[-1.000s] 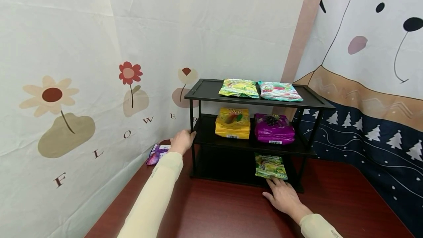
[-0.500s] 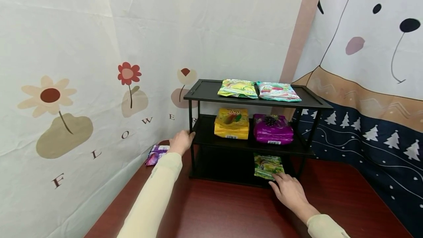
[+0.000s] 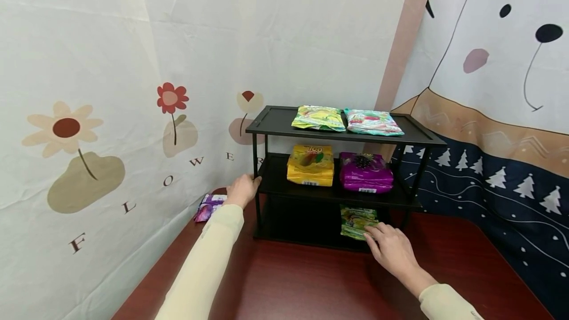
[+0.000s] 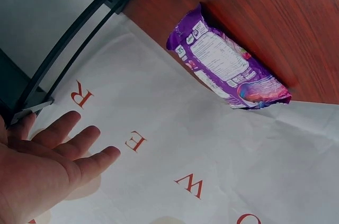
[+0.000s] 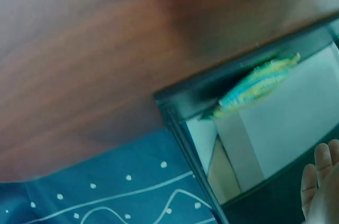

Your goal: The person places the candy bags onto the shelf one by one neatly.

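Note:
A black three-tier rack (image 3: pixel 302 192) stands on the table. My left hand (image 3: pixel 242 191) grips its left post at the middle tier; in the left wrist view the other fingers (image 4: pixel 79 142) spread loosely and the thumb is hidden. On the bottom tier lies a green snack bag (image 3: pixel 355 221), seen edge-on in the right wrist view. My right hand (image 3: pixel 391 248) is at its front right corner, fingertips covering part of it, fingers fairly straight. Whether they press on the bag I cannot tell. A yellow bag (image 3: pixel 310 164) and a purple bag (image 3: pixel 366 172) sit on the middle tier.
A yellow-green bag (image 3: pixel 319 117) and a light-blue bag (image 3: pixel 373 121) lie side by side on the top tier. Left of the rack, a purple packet (image 4: pixel 228 65) rests at the table's edge by the wall cloth (image 3: pixel 111 63). The reddish-brown table (image 3: pixel 302 280) extends in front.
My right hand has slid slightly right and up, from the green bag's front edge to its right corner. The left hand has kept its place on the rack.

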Action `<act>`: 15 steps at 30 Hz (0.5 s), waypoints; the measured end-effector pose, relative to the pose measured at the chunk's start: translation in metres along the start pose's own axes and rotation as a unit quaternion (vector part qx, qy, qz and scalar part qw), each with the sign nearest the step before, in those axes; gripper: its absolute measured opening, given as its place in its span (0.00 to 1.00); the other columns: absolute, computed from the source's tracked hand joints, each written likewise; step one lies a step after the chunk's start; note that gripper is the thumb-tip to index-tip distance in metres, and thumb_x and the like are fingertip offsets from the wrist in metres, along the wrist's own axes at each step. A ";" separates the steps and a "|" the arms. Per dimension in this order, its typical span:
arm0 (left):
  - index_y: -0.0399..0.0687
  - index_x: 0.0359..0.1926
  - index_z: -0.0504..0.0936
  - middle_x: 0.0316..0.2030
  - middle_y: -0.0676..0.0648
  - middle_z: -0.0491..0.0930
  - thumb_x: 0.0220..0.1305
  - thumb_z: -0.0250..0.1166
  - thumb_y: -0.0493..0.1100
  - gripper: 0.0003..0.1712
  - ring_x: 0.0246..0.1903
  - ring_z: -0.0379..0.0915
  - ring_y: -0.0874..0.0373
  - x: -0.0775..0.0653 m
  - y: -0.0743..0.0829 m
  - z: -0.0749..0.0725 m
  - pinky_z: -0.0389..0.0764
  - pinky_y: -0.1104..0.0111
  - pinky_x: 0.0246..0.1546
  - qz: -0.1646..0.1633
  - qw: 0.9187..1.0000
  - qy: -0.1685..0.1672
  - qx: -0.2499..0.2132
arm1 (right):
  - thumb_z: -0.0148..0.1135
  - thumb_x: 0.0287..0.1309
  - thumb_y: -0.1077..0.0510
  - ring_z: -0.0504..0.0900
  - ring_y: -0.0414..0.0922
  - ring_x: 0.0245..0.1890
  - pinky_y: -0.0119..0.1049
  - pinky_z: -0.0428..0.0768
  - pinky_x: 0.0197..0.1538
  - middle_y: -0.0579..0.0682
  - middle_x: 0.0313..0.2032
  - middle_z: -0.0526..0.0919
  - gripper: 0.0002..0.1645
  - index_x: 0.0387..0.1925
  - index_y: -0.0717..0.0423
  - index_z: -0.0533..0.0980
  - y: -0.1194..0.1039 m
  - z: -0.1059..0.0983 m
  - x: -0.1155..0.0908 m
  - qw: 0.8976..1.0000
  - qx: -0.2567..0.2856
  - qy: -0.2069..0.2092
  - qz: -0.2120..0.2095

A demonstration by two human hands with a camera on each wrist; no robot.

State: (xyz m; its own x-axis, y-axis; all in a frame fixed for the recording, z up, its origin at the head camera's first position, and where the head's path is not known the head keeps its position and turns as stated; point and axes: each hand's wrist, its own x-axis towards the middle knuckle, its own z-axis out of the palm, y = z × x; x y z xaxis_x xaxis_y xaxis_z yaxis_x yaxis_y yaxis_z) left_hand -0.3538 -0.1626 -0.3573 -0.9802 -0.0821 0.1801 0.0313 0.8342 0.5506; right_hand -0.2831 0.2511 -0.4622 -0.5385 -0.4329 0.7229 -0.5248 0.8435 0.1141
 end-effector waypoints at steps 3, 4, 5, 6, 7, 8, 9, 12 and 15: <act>0.41 0.65 0.76 0.59 0.36 0.77 0.78 0.49 0.52 0.26 0.60 0.70 0.36 0.000 0.000 0.000 0.56 0.34 0.62 0.001 1.000 0.002 0.003 | 0.72 0.54 0.56 0.80 0.47 0.30 0.43 0.78 0.30 0.50 0.33 0.82 0.13 0.41 0.57 0.86 0.003 -0.008 0.008 1.000 0.004 0.024 0.000; 0.41 0.65 0.76 0.60 0.36 0.76 0.78 0.48 0.53 0.27 0.60 0.70 0.36 0.000 0.000 0.000 0.56 0.34 0.61 0.001 1.000 0.002 0.004 | 0.70 0.56 0.55 0.81 0.47 0.30 0.44 0.78 0.30 0.50 0.34 0.83 0.13 0.42 0.57 0.86 0.005 -0.011 0.010 1.000 0.003 0.031 0.002; 0.41 0.65 0.76 0.60 0.36 0.76 0.78 0.49 0.53 0.27 0.60 0.70 0.36 0.000 0.000 0.000 0.56 0.34 0.61 0.000 1.000 0.004 0.005 | 0.67 0.61 0.52 0.81 0.48 0.31 0.45 0.78 0.31 0.51 0.34 0.83 0.14 0.42 0.57 0.86 0.007 -0.014 0.012 0.999 0.003 0.038 0.006; 0.41 0.65 0.75 0.60 0.36 0.76 0.78 0.49 0.53 0.27 0.60 0.70 0.36 -0.001 0.001 0.000 0.56 0.34 0.61 0.001 1.000 0.005 0.005 | 0.61 0.67 0.48 0.81 0.49 0.31 0.46 0.78 0.31 0.51 0.34 0.83 0.17 0.42 0.57 0.86 0.009 -0.017 0.014 0.999 0.003 0.047 0.009; 0.41 0.65 0.76 0.60 0.36 0.76 0.78 0.49 0.52 0.26 0.60 0.70 0.36 -0.002 0.001 -0.001 0.56 0.34 0.61 0.002 1.000 0.007 0.005 | 0.61 0.67 0.48 0.81 0.50 0.32 0.47 0.78 0.31 0.52 0.34 0.83 0.18 0.42 0.58 0.86 0.011 -0.019 0.016 0.998 0.003 0.054 0.014; 0.41 0.65 0.76 0.60 0.36 0.77 0.78 0.49 0.52 0.26 0.60 0.70 0.35 -0.002 0.001 -0.001 0.57 0.34 0.61 0.003 1.000 0.008 0.005 | 0.61 0.67 0.48 0.81 0.51 0.32 0.48 0.78 0.32 0.52 0.34 0.83 0.18 0.42 0.58 0.86 0.013 -0.022 0.018 0.998 0.002 0.060 0.019; 0.42 0.64 0.76 0.59 0.36 0.77 0.78 0.49 0.52 0.26 0.60 0.70 0.35 -0.002 0.001 -0.001 0.57 0.34 0.61 0.003 1.000 0.010 0.005 | 0.61 0.67 0.48 0.81 0.51 0.32 0.49 0.78 0.32 0.53 0.34 0.83 0.18 0.42 0.58 0.86 0.015 -0.024 0.020 0.997 0.002 0.067 0.023; 0.42 0.64 0.77 0.59 0.36 0.77 0.78 0.49 0.52 0.25 0.60 0.71 0.35 -0.004 0.002 -0.001 0.56 0.33 0.61 0.005 1.000 0.014 0.004 | 0.68 0.59 0.53 0.81 0.53 0.33 0.50 0.78 0.32 0.54 0.35 0.82 0.15 0.42 0.59 0.85 0.022 -0.031 0.024 0.996 0.000 0.085 0.034; 0.41 0.64 0.77 0.59 0.36 0.77 0.78 0.49 0.52 0.25 0.60 0.70 0.35 -0.004 0.002 -0.001 0.55 0.33 0.62 0.005 1.000 0.014 0.004 | 0.71 0.53 0.58 0.81 0.54 0.33 0.51 0.78 0.31 0.55 0.35 0.82 0.15 0.43 0.60 0.85 0.028 -0.036 0.028 0.995 -0.004 0.093 0.042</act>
State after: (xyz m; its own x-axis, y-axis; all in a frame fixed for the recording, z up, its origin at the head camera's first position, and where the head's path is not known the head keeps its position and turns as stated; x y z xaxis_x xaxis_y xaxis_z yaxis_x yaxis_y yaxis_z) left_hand -0.3498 -0.1613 -0.3556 -0.9741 -0.0878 0.2082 0.0403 0.8392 0.5424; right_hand -0.2889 0.2744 -0.4140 -0.4480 -0.2948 0.8440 -0.4776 0.8770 0.0529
